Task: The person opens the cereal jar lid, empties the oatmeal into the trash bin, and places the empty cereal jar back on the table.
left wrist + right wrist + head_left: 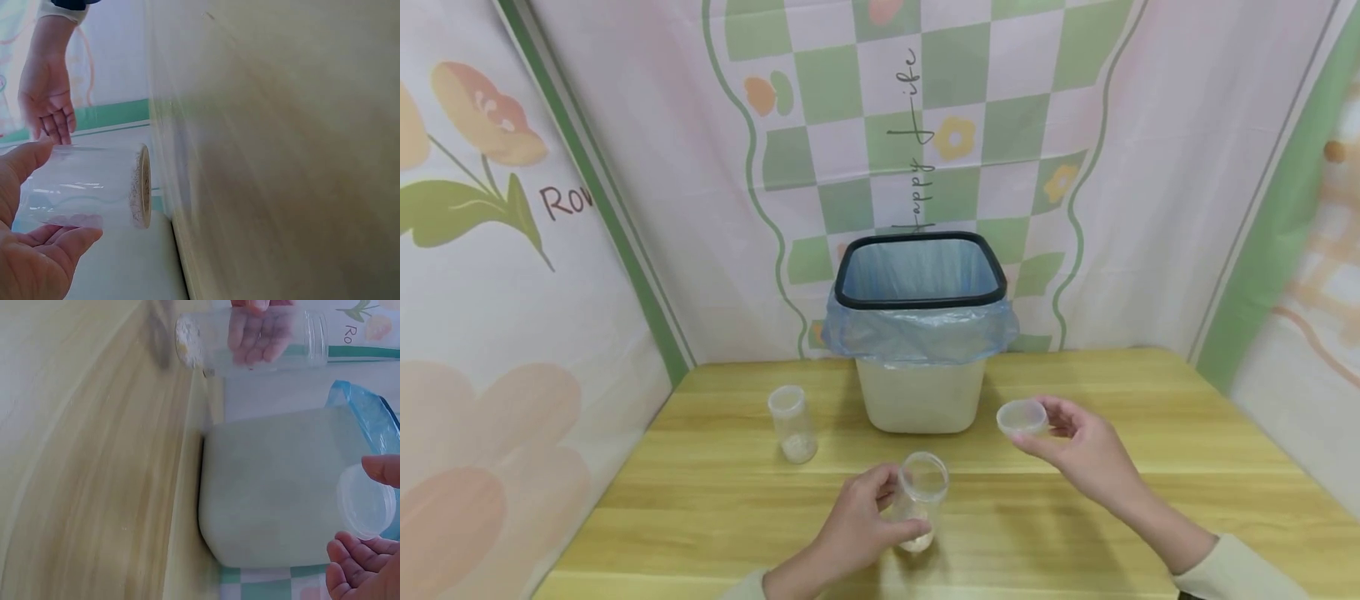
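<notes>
My left hand grips a clear plastic jar round its side, with thumb and fingers on opposite walls. The jar stands upright, its mouth uncovered, its base close over the table; a shallow layer of whitish bits lies at the bottom. Off to the right, my right hand pinches a round translucent lid by its edge, apart from the jar. A second clear jar with a whitish top stands on the table, beyond and left of my left hand, with white material at its bottom.
A pale bin stands at the back middle of the wooden table. Its blue liner bag folds over the outside under a black rim. Printed cloth hangs behind and at both sides.
</notes>
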A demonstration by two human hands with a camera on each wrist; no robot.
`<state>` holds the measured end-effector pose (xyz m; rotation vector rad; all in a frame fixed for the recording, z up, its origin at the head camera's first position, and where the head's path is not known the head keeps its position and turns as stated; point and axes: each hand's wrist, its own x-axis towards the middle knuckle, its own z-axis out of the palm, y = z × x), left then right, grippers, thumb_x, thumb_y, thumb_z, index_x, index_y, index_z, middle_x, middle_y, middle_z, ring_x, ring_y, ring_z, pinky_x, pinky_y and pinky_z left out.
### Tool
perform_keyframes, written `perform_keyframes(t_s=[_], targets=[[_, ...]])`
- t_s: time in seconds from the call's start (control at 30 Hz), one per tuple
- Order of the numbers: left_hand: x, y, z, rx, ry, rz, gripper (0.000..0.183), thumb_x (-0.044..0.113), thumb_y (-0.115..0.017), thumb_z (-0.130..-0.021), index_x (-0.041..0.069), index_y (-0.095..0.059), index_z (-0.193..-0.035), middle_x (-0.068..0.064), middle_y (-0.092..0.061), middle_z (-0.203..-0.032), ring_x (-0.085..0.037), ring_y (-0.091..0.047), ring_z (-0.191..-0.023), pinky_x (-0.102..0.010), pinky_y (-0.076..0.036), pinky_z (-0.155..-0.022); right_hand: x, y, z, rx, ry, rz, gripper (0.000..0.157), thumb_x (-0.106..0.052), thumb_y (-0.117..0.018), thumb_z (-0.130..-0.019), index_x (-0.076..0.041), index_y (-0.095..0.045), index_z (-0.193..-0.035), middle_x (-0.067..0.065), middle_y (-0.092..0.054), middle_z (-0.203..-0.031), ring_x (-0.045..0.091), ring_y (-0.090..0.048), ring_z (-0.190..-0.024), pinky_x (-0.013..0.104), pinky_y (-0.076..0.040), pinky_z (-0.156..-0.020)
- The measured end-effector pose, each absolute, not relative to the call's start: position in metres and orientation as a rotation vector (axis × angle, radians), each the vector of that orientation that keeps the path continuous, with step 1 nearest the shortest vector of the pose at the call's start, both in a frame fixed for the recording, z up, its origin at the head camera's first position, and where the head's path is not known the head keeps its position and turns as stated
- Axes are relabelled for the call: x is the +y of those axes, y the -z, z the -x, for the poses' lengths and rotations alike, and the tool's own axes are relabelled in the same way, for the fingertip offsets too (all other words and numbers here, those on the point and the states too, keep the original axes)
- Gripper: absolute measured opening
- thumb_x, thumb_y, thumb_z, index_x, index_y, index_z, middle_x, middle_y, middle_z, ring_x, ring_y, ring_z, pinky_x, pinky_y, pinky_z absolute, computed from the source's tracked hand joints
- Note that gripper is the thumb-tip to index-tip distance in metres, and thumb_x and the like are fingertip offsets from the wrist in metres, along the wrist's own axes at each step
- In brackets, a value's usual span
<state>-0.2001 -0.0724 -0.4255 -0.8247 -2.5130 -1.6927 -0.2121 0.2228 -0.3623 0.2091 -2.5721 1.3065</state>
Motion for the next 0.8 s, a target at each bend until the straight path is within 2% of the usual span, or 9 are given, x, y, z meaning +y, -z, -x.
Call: perform_keyframes(t_s=[0.2, 0.33, 0.63, 0.8], targets=[[-0.072, 0.427, 0.201, -2.516, 1.731, 0.81, 0.042, 0.029, -0.083, -0.077, 0.008, -0.063, -0.108, -0.003, -0.065, -0.114, -0.018, -0.062, -0.11, -0.029, -0.049, -0.092, 0.231, 0.363, 0.216, -2.671, -1.166, -0.255, 0.065, -0.037, -0.081, -0.079, 0.004, -0.058, -0.123, 0.015, -0.065, -0.112, 0.033, -0.06, -0.1, 0.048, -0.05, -0.083], [-0.071, 0.428, 0.202, -2.513, 1.752, 0.815, 0.045, 0.027, -0.083, -0.077, 0.004, -0.062, -0.11, -0.009, -0.065, -0.116, -0.019, -0.062, -0.111, -0.029, -0.047, -0.094, 0.236, 0.365, 0.22, -2.74, -1.144, -0.26, 0.066, -0.038, -0.081, -0.078, 0.005, -0.058, -0.121, 0.014, -0.065, -0.111, 0.034, -0.06, -0.099, 0.052, -0.051, -0.082], [-0.071, 0.428, 0.202, -2.523, 1.792, 0.804, 0.046, 0.02, -0.083, -0.078, 0.001, -0.059, -0.112, -0.013, -0.063, -0.119, -0.026, -0.06, -0.115, -0.033, -0.047, -0.095, 0.248, 0.375, 0.231, -2.779, -1.073, -0.276, 0.06, -0.037, -0.082, -0.076, 0.005, -0.06, -0.113, 0.01, -0.066, -0.102, 0.03, -0.062, -0.093, 0.049, -0.052, -0.079], [-0.071, 0.429, 0.202, -2.534, 1.803, 0.773, 0.047, 0.019, -0.083, -0.077, 0.002, -0.06, -0.113, -0.013, -0.063, -0.12, -0.026, -0.06, -0.115, -0.032, -0.047, -0.096, 0.251, 0.377, 0.235, -2.823, -1.044, -0.309, 0.054, -0.027, -0.085, -0.071, 0.006, -0.061, -0.107, 0.008, -0.065, -0.093, 0.025, -0.062, -0.085, 0.042, -0.054, -0.071]])
